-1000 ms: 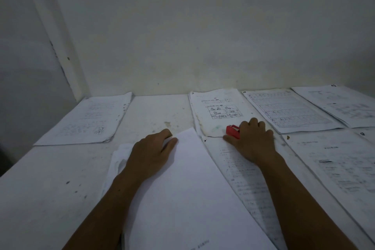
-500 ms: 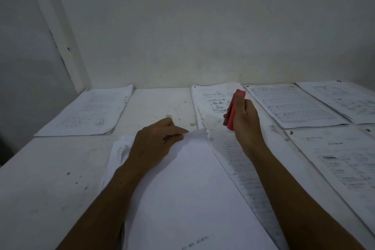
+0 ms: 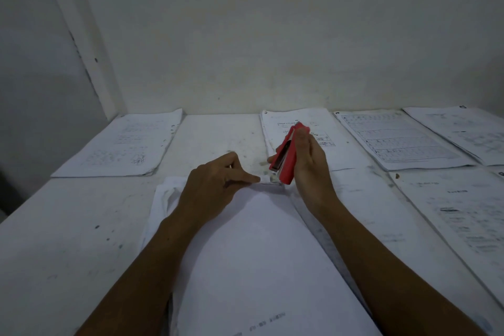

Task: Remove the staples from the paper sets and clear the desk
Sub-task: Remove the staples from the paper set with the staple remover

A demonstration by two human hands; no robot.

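Note:
A white paper set (image 3: 256, 248) lies in front of me on the desk, its far corner pointing away. My left hand (image 3: 212, 185) pinches that far corner between thumb and fingers. My right hand (image 3: 308, 169) grips a red staple remover (image 3: 286, 155), held upright and tilted, its lower tip right at the pinched corner. A second printed sheet (image 3: 321, 215) lies partly under the set on the right.
Other printed paper sets lie around: one at the back left (image 3: 122, 144), one behind the red tool (image 3: 305, 139), two at the back right (image 3: 395, 142) (image 3: 463, 133), one along the right edge (image 3: 463, 221). The white desk (image 3: 60, 232) is stained; a wall stands right behind it.
My right hand lifted the red staple remover off the desk and brought it down to the paper corner. My left hand shifted from lying flat to pinching that corner.

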